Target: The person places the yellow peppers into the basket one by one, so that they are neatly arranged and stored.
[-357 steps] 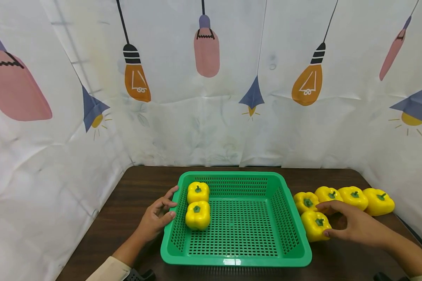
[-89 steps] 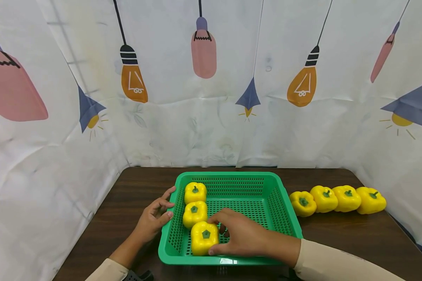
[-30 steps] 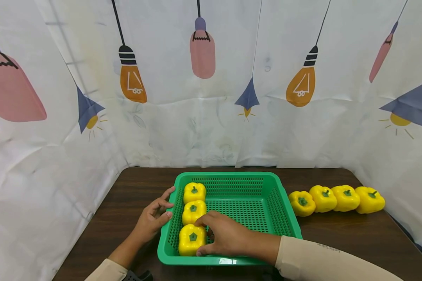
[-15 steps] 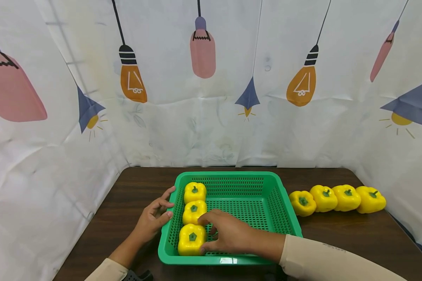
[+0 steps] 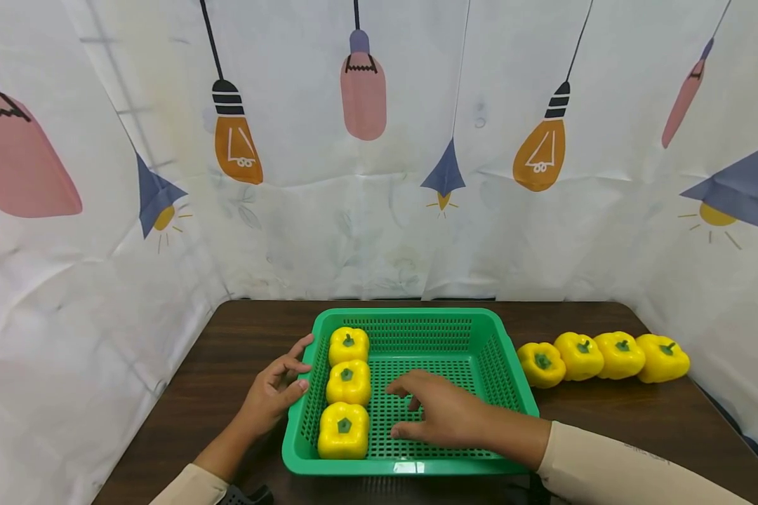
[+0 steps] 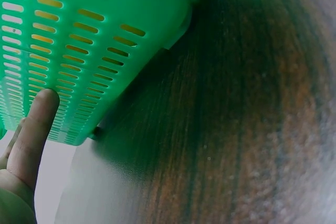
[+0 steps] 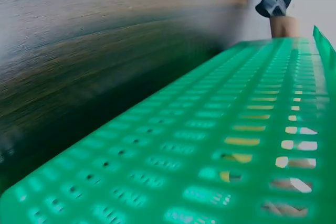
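Note:
Three yellow bell peppers stand in a column along the left side of the green basket: a far pepper, a middle pepper and a near pepper. To the right of the near one, my right hand hovers over the slotted basket floor, thumb and fingers spread apart around nothing. My left hand rests its fingertips against the basket's left side. In the left wrist view, one straight finger lies on the slotted outer wall.
Several more yellow bell peppers sit in a row right of the basket, from the nearest pepper to the farthest pepper. Everything stands on a dark wooden table. A white printed curtain closes off the back and sides.
My right hand picked up a pepper from the table, set it in the basket's near left corner, let go and drew back to the right. My left hand stayed at the basket.

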{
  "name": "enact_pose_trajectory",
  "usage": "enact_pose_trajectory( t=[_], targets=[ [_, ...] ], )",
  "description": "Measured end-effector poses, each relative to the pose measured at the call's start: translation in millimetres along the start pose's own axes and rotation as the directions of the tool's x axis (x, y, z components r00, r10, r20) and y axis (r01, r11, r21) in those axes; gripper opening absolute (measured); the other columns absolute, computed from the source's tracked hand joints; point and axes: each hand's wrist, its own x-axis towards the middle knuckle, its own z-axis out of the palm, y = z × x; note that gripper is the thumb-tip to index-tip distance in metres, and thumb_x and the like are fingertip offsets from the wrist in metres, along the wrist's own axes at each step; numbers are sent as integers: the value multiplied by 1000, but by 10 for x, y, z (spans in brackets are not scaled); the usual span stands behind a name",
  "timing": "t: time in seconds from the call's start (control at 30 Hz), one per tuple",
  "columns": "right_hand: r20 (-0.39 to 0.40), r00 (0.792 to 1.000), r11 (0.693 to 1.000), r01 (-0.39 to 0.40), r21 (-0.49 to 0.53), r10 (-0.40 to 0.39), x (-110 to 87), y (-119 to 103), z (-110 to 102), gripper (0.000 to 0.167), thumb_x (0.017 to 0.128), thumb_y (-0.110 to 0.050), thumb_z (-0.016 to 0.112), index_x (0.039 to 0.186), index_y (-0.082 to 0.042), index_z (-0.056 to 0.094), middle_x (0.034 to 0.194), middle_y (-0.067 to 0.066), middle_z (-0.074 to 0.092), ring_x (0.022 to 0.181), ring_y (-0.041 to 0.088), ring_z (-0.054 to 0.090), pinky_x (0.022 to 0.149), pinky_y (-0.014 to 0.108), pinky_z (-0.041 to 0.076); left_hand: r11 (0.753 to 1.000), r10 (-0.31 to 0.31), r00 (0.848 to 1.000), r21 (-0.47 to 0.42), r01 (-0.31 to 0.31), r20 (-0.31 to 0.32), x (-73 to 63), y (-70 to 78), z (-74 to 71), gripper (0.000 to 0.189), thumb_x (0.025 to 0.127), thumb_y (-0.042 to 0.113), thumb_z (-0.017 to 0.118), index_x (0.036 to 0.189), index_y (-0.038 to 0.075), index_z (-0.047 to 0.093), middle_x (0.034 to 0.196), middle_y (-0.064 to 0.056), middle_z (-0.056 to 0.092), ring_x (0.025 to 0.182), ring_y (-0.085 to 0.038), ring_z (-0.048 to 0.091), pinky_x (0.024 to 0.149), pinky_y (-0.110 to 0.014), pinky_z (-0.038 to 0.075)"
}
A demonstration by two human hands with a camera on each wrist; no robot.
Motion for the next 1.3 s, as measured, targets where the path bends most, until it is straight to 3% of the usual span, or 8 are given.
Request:
enact_pose_trajectory(
  t=[0.17, 0.37, 0.7, 0.87, 0.97, 1.17, 1.3],
  targets=[
    [-5, 1000, 1000, 3, -17, -3, -109, 58, -77, 55, 91, -46, 77, 137, -20, 60, 133, -3, 60, 103, 10, 63, 80, 29, 54, 1000, 31, 999, 5, -31, 10, 8, 6, -7, 21, 97, -16, 48, 117, -12, 53, 164, -18, 30, 147, -14, 35, 107, -25, 43],
    [-46, 999, 997, -15, -70, 12, -227, 137, -164, 54, 92, -48, 76, 136, -21, 60, 133, -6, 60, 105, 13, 63, 80, 31, 54, 1000, 26, 1000, 5, -26, 7, 4, 21, -1, 21, 97, -16, 48, 117, -13, 53, 164, -16, 31, 146, -14, 37, 105, -26, 45],
    [-64, 998, 1000, -2, -29, 0, -424, 304, -355, 59, 93, -54, 71, 140, -21, 57, 136, -3, 58, 107, 17, 62, 77, 31, 54, 999, 39, 999, -9, -39, 11, 6, 6, -5, 22, 97, -17, 48, 117, -13, 53, 164, -16, 31, 147, -14, 35, 107, -26, 43],
    [-72, 997, 1000, 20, -4, -20, -513, 382, -443, 58, 93, -54, 70, 141, -25, 55, 138, -6, 56, 109, 20, 61, 82, 35, 57, 999, 44, 999, -13, -44, 15, 0, -6, -4, 23, 96, -17, 47, 118, -13, 53, 164, -17, 31, 148, -14, 34, 107, -26, 43],
    [-84, 996, 999, 33, 1, -33, -563, 427, -494, 57, 93, -53, 71, 142, -28, 54, 138, -6, 55, 109, 17, 60, 84, 35, 57, 999, 43, 999, -14, -43, 14, -3, -9, -6, 23, 97, -17, 48, 118, -12, 53, 164, -18, 30, 148, -15, 35, 107, -26, 43],
    [-124, 992, 999, 27, -19, -29, -670, 533, -597, 59, 92, -53, 72, 143, -29, 53, 135, -8, 54, 109, 10, 57, 82, 31, 56, 1000, -17, 1000, -13, 17, 0, -14, -26, -13, 20, 97, -14, 50, 117, -9, 54, 164, -14, 31, 147, -14, 36, 106, -27, 44],
    [-162, 987, 999, 12, -38, -18, -747, 600, -672, 60, 91, -54, 72, 143, -30, 53, 133, -10, 56, 109, 11, 60, 80, 29, 57, 1000, 10, 1000, -8, -10, 10, -8, -19, -14, 21, 97, -15, 49, 117, -11, 54, 164, -16, 31, 147, -16, 36, 106, -26, 45]
  ],
)
